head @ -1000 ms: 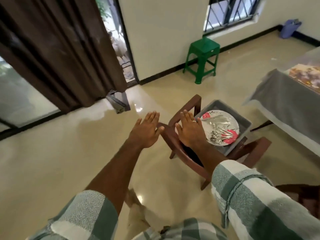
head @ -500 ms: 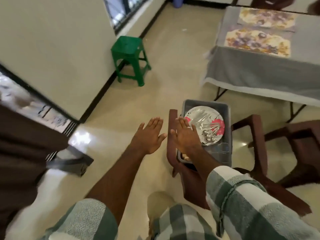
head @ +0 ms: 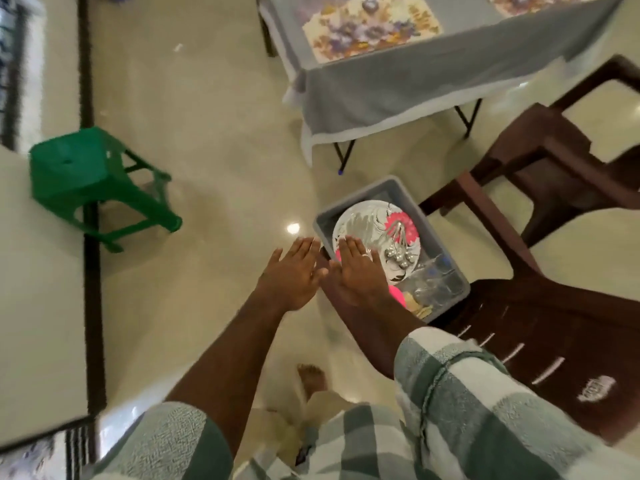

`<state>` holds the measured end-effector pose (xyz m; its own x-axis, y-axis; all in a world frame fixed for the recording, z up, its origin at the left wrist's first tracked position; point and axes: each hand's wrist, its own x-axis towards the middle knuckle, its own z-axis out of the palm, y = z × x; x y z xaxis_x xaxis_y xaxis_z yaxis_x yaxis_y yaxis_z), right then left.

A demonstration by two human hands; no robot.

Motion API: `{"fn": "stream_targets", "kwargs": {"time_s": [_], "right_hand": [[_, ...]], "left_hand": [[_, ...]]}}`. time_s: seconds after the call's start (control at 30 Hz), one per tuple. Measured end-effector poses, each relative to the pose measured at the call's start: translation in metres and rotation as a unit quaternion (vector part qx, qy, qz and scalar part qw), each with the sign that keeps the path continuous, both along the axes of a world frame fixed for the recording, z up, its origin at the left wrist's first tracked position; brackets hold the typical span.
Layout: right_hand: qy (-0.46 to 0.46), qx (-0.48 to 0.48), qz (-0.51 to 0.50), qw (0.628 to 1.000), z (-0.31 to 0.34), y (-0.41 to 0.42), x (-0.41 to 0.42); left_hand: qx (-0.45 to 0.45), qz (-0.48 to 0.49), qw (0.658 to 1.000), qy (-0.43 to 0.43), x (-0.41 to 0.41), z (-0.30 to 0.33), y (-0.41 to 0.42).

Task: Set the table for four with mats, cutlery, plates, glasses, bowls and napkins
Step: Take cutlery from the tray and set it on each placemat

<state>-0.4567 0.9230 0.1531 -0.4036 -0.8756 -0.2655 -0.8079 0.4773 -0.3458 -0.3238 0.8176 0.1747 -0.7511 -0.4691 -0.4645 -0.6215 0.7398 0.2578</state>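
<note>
A grey plastic tub rests on a brown chair. Inside it lies a white plate with pink flowers, with several pieces of steel cutlery on top and clear glasses beside it. My left hand is flat with fingers apart, just left of the tub. My right hand is flat over the tub's near left edge and hides part of the plate. Neither hand holds anything. The table with a grey cloth carries two floral mats at the top.
A green plastic stool stands on the floor at left by the wall. A second brown chair stands right of the table. My bare foot is on the glossy floor below my arms.
The view has swung right and down, so the tub, chair and table now sit closer. Both hands stay flat and empty, nearer together by the tub's left edge.
</note>
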Motion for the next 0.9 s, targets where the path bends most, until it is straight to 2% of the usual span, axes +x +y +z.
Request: {"fn": "stream_targets", "kwargs": {"time_s": [0.1, 0.3, 0.47, 0.6, 0.7, 0.9], "right_hand": [[0.034, -0.043, -0.093, 0.994, -0.005, -0.026, 0.008], [-0.021, 0.094, -0.249, 0.964, -0.074, -0.083, 0.003], [-0.032, 0.117, -0.334, 0.935, -0.098, -0.114, -0.002], [-0.035, 0.105, -0.414, 0.904, -0.106, -0.137, -0.018], [-0.043, 0.117, -0.447, 0.886, -0.141, -0.154, -0.041], [-0.132, 0.119, -0.546, 0.819, -0.208, -0.179, -0.077]], "left_hand": [[0.003, -0.084, 0.996, 0.001, -0.019, -0.009, -0.050], [0.018, -0.247, 0.969, -0.005, -0.074, -0.056, -0.146], [0.007, -0.391, 0.920, -0.017, -0.117, -0.090, -0.192], [0.012, -0.466, 0.884, -0.031, -0.168, -0.117, -0.215], [0.001, -0.510, 0.859, -0.048, -0.205, -0.142, -0.229], [0.036, -0.535, 0.842, -0.053, -0.261, -0.194, -0.237]]}}
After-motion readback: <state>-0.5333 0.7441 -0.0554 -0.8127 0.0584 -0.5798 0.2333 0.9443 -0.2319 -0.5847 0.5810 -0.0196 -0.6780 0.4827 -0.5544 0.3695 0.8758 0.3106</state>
